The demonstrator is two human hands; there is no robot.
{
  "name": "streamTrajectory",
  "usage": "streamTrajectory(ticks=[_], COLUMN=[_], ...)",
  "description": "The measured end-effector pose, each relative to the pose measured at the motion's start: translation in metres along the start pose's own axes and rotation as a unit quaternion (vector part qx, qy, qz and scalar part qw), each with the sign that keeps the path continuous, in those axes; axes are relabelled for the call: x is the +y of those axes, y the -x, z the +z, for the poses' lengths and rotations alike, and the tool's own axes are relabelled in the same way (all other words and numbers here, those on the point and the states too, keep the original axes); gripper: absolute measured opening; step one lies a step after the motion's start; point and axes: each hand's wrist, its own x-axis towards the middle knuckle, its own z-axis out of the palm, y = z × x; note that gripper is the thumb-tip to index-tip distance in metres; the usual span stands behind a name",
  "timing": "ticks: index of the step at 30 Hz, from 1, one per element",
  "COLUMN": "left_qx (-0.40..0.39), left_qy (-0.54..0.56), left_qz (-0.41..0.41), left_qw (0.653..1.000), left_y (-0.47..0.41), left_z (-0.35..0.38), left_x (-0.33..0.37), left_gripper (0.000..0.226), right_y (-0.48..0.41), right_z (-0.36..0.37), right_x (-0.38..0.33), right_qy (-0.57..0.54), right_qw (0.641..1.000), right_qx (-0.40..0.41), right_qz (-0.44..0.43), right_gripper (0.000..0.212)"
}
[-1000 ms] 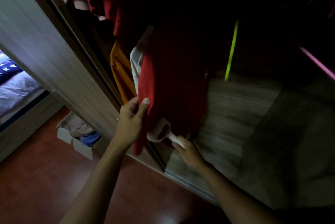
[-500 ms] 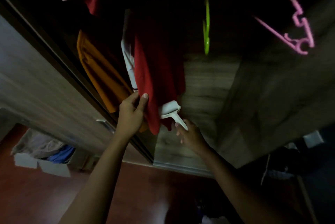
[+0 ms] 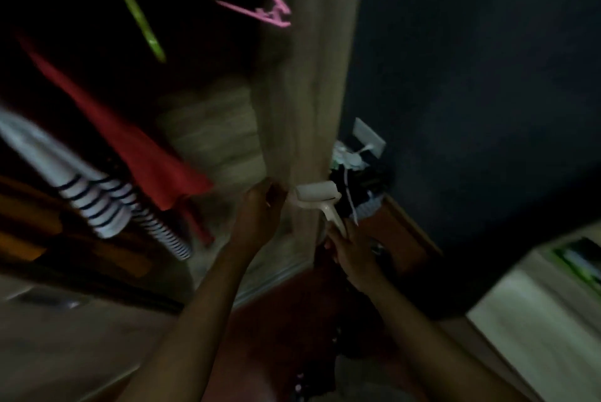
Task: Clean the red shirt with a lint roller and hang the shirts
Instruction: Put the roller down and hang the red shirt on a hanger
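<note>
The red shirt (image 3: 143, 148) hangs inside the dark wardrobe at left, free of both hands. My right hand (image 3: 349, 253) grips the handle of the white lint roller (image 3: 320, 198), held in front of the wardrobe's wooden side panel (image 3: 309, 92). My left hand (image 3: 261, 210) is closed beside the roller's left end, fingers curled; whether it pinches anything there is blurred. A white shirt with dark stripes (image 3: 97, 203) hangs left of the red one, and an orange garment (image 3: 29, 229) beyond it.
A pink hanger (image 3: 260, 8) and a green hanger (image 3: 140, 18) hang empty in the wardrobe. A wall socket with a white plug (image 3: 367, 141) and dark clutter sit right of the panel. A pale surface (image 3: 536, 320) is at lower right. Red floor lies below.
My left hand let go of the red shirt's hem. Both hands and the lint roller moved right, off the shirt, to the wardrobe's side panel. The view swung right.
</note>
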Motion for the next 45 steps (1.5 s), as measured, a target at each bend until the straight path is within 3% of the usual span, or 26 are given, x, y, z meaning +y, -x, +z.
streamTrajectory(ticks=[6, 13, 20, 28, 33, 38, 45], left_qx=[-0.175, -0.311, -0.409, -0.439, -0.464, -0.482, -0.478], left_qy=[0.004, -0.010, -0.070, -0.233, -0.249, -0.271, -0.284], left_qz=[0.087, 0.200, 0.252, 0.302, 0.280, 0.289, 0.281], left_qw=[0.981, 0.929, 0.874, 0.813, 0.803, 0.782, 0.782], left_y=[0.007, 0.048, 0.107, 0.139, 0.140, 0.138, 0.141], left_z=[0.131, 0.301, 0.453, 0.574, 0.610, 0.628, 0.628], left_x=[0.071, 0.149, 0.200, 0.199, 0.199, 0.189, 0.190], left_gripper=[0.019, 0.037, 0.062, 0.057, 0.073, 0.068, 0.073], right_y=[0.042, 0.092, 0.120, 0.124, 0.115, 0.109, 0.106], right_z=[-0.111, -0.237, -0.344, -0.416, -0.428, -0.443, -0.452], right_x=[0.053, 0.123, 0.197, 0.253, 0.269, 0.273, 0.286], right_qy=[-0.031, -0.096, -0.111, -0.130, -0.147, -0.118, -0.050], right_qw=[0.976, 0.907, 0.861, 0.825, 0.818, 0.829, 0.844], right_qx=[0.202, 0.377, 0.427, 0.463, 0.469, 0.457, 0.445], right_qz=[0.076, 0.160, 0.252, 0.297, 0.299, 0.301, 0.294], right_gripper=[0.033, 0.033, 0.040, 0.034, 0.035, 0.032, 0.030])
